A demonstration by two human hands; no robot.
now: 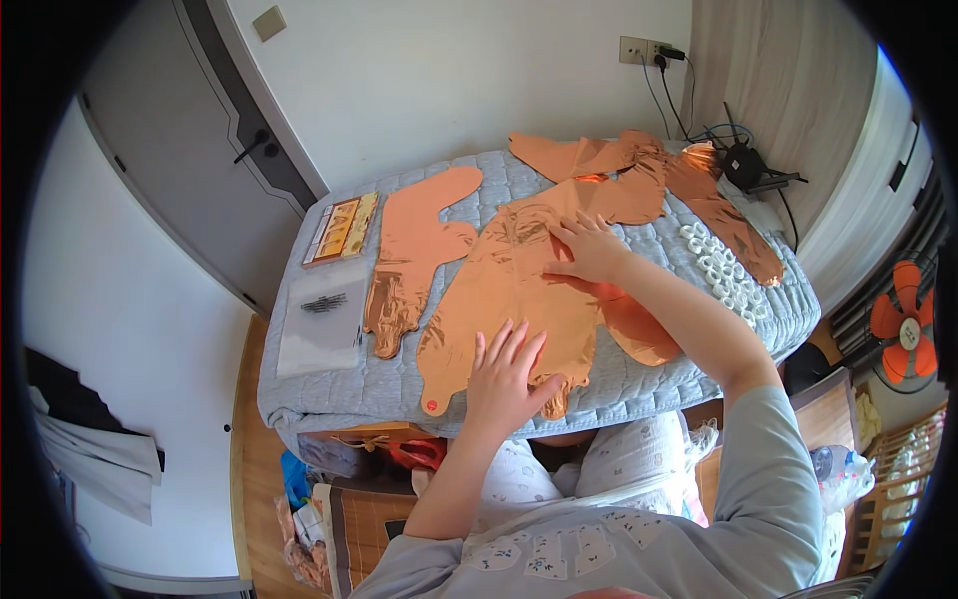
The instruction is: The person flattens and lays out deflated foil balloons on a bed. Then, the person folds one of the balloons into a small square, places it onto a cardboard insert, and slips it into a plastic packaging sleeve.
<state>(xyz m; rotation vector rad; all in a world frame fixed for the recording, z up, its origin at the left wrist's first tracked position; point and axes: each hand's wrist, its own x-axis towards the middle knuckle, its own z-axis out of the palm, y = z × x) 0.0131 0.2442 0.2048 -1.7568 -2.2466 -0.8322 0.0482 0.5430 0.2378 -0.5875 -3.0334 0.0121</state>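
A large flat copper-coloured foil balloon (pixel 514 270) lies across the middle of the quilted table cover. My left hand (pixel 507 381) rests on its near part, fingers spread and palm down. Farther up and to the right, my right hand (pixel 589 250) lies on the same foil with its fingers apart. Neither hand grips anything. To the left lies another flat foil balloon (pixel 411 245), number-like or boot-like in outline. More crumpled copper foil (pixel 639 180) spreads over the far right. A rounded foil part (pixel 644 327) shows below my right forearm.
At the left lie a printed flat package (pixel 341 230) and a clear plastic bag (pixel 319 344) with dark thin pieces on it. Several white rings (pixel 723 275) are grouped at the right. A black device (pixel 746 165) with cables sits at the far right corner. An orange-bladed fan (pixel 908 329) stands beyond the right edge.
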